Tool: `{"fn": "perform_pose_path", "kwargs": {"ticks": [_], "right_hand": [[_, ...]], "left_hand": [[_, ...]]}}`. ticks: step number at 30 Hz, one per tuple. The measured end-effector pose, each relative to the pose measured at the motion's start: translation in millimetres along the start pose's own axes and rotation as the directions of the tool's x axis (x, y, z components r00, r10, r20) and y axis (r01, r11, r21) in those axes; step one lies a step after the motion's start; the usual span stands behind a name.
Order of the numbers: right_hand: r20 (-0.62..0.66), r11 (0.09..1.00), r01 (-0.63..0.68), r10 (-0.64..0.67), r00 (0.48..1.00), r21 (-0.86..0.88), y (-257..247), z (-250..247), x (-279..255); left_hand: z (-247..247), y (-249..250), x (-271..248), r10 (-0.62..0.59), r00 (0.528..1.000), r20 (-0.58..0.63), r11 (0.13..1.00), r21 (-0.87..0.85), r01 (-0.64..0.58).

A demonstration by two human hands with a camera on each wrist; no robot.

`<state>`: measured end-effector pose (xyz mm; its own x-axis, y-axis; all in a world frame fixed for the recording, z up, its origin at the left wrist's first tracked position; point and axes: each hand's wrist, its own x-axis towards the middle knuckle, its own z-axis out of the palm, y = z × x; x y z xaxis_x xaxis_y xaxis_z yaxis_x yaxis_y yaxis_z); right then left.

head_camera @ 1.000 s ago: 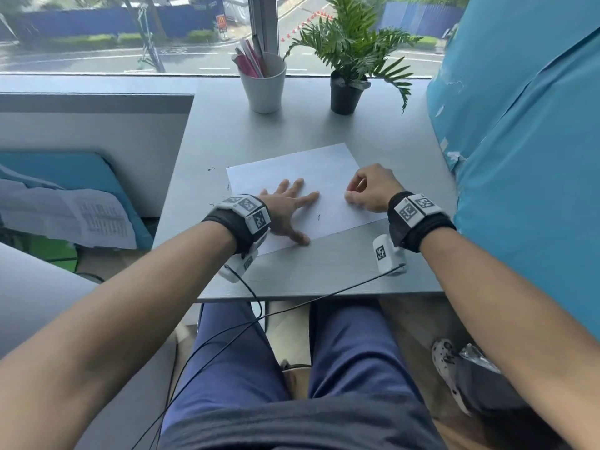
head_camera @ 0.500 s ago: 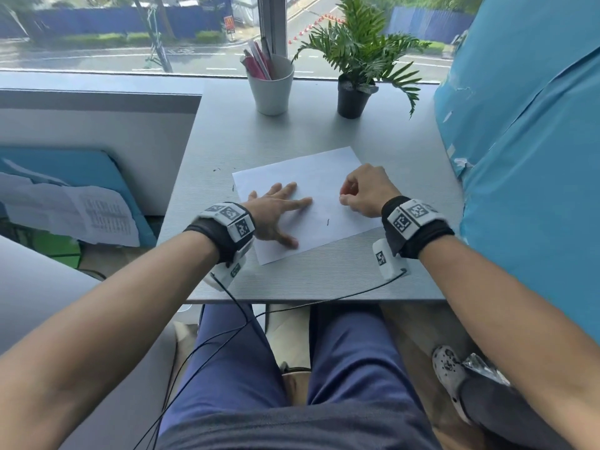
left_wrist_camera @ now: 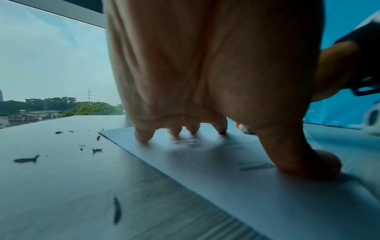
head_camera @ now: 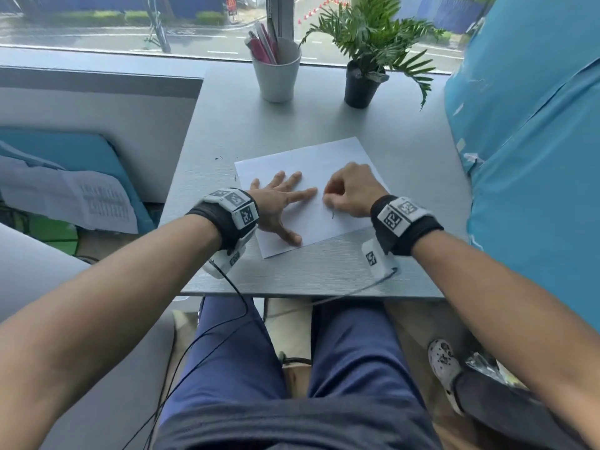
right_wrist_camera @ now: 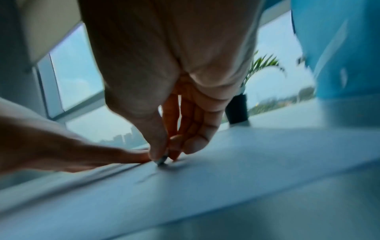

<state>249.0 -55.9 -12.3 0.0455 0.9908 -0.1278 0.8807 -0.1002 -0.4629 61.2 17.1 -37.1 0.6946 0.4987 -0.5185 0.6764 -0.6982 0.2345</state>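
Spread flat, the left hand (head_camera: 279, 203) pins the paper (head_camera: 324, 157), likely steadying it for the right hand (head_camera: 352, 191) at its 3 o'clock, which pinches a stub (right_wrist_camera: 162, 160).

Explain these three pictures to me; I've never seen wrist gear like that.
No machine here: a person sits at a desk wearing three cameras. The wide picture comes from the head; the two close ones look along each wrist at the fingers. On the desk are a paper, a cup of pens and a plant. The left hand presses flat on the paper. The right hand pinches a small dark thing against it; what it is, I cannot tell.
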Motion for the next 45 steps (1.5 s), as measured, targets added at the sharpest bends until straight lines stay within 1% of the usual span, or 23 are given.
{"fn": "perform_pose_path", "kwargs": {"ticks": [2, 6, 7, 9, 11, 13, 15, 16, 18, 20, 23, 24, 25, 27, 29, 32, 33, 36, 37, 38, 41, 42, 45], "right_hand": [[-0.051, 1.0, -0.026, 0.026, 0.998, 0.01, 3.5, 0.8, 2.1], [0.154, 0.989, 0.145, -0.145, 0.977, 0.011, -18.9, 17.7, -21.0], [0.139, 0.993, 0.117, -0.115, 0.984, -0.006, -14.4, 12.4, -15.0], [0.019, 1.0, 0.011, -0.011, 1.0, -0.006, 0.3, -1.9, 1.8], [-0.045, 1.0, -0.011, 0.011, 0.999, 0.0, 2.8, -1.5, 4.5], [0.067, 0.996, 0.091, -0.09, 0.994, -0.011, -13.8, 13.0, -11.7], [0.182, 0.984, 0.176, -0.177, 0.967, 0.021, -23.3, 18.4, -25.2], [0.174, 0.989, 0.149, -0.15, 0.973, 0.02, -19.7, 13.0, -20.6], [0.053, 0.999, 0.027, -0.029, 0.998, 0.033, -4.4, -2.2, -2.2], [-0.014, 1.0, 0.003, -0.002, 1.0, 0.014, -0.7, -3.9, 2.7], [0.148, 0.987, 0.162, -0.161, 0.976, 0.0, -24.7, 16.2, -20.7], [0.181, 0.984, 0.181, -0.179, 0.967, 0.009, -26.0, 15.7, -22.6], [0.165, 0.989, 0.147, -0.145, 0.975, 0.001, -22.1, 9.9, -17.0], [0.043, 1.0, 0.027, -0.027, 0.999, 0.001, -7.8, -7.0, 0.4], [-0.01, 1.0, 0.011, -0.012, 1.0, -0.009, -4.7, -7.1, 2.7], [0.17, 0.986, 0.165, -0.163, 0.972, -0.001, -28.1, 14.0, -21.7], [0.188, 0.986, 0.169, -0.166, 0.968, 0.003, -27.4, 13.0, -21.2], [0.033, 1.0, -0.009, 0.009, 0.999, -0.012, -8.2, -9.0, 4.8], [-0.003, 1.0, -0.02, 0.02, 1.0, -0.023, -6.0, -10.2, 7.6], [0.007, 1.0, 0.007, -0.007, 1.0, -0.03, -10.3, -6.5, 5.1], [0.197, 0.984, 0.179, -0.172, 0.965, -0.019, -34.6, 16.4, -20.0], [0.202, 0.983, 0.183, -0.174, 0.964, -0.026, -31.1, 14.6, -18.4], [0.024, 0.999, -0.001, 0.002, 1.0, -0.04, -6.6, -9.6, 7.5]], "left_hand": [[-0.8, 0.5, -0.7, -0.005, 1.0, 0.002, 1.0, 0.006, 0.005], [-0.3, -0.4, -0.9, -0.005, 1.0, 0.008, 1.0, 0.019, 0.004], [0.3, 0.3, -1.2, -0.003, 1.0, 0.005, 1.0, 0.013, 0.002], [0.2, 2.1, -1.4, -0.005, 1.0, -0.004, 1.0, -0.004, 0.005], [-0.9, 3.4, -1.9, -0.014, 1.0, -0.008, 1.0, -0.006, 0.014], [-1.2, 2.7, -0.9, -0.011, 1.0, -0.004, 1.0, -0.003, 0.011], [-0.3, 1.0, -0.3, -0.009, 1.0, 0.0, 1.0, 0.008, 0.009], [0.5, 0.8, -0.5, -0.01, 1.0, 0.006, 1.0, 0.007, 0.01], [0.7, 2.0, 0.2, -0.011, 1.0, 0.001, 1.0, -0.005, 0.011], [0.0, 3.0, 0.0, -0.014, 1.0, -0.007, 1.0, -0.007, 0.014], [-0.4, 1.0, 1.0, -0.004, 1.0, -0.001, 1.0, 0.009, 0.004], [-0.1, 0.1, 0.7, -0.002, 1.0, 0.003, 1.0, 0.013, 0.002], [0.5, 0.5, 0.0, -0.001, 1.0, 0.009, 1.0, 0.012, 0.001], [0.2, 2.2, -0.7, -0.004, 1.0, 0.004, 1.0, 0.004, 0.004], [-0.4, 2.9, -1.5, -0.004, 1.0, -0.004, 1.0, -0.003, 0.004], [-0.5, 0.8, 0.6, 0.009, 1.0, -0.003, 1.0, 0.004, -0.009], [-0.8, 0.2, 0.1, 0.01, 1.0, 0.002, 1.0, 0.009, -0.01], [0.6, 2.2, 0.1, 0.002, 1.0, 0.001, 1.0, 0.012, -0.002], [1.0, 3.0, 0.1, -0.001, 1.0, -0.001, 1.0, 0.009, 0.001], [0.6, 2.6, 0.0, -0.001, 1.0, -0.001, 1.0, 0.007, 0.001], [1.1, -0.5, 1.9, 0.01, 1.0, 0.003, 1.0, 0.01, -0.01], [1.4, -1.3, 1.7, 0.01, 1.0, 0.01, 1.0, 0.01, -0.01], [1.5, 1.0, 0.3, 0.002, 1.0, 0.002, 1.0, 0.005, -0.002]]}}
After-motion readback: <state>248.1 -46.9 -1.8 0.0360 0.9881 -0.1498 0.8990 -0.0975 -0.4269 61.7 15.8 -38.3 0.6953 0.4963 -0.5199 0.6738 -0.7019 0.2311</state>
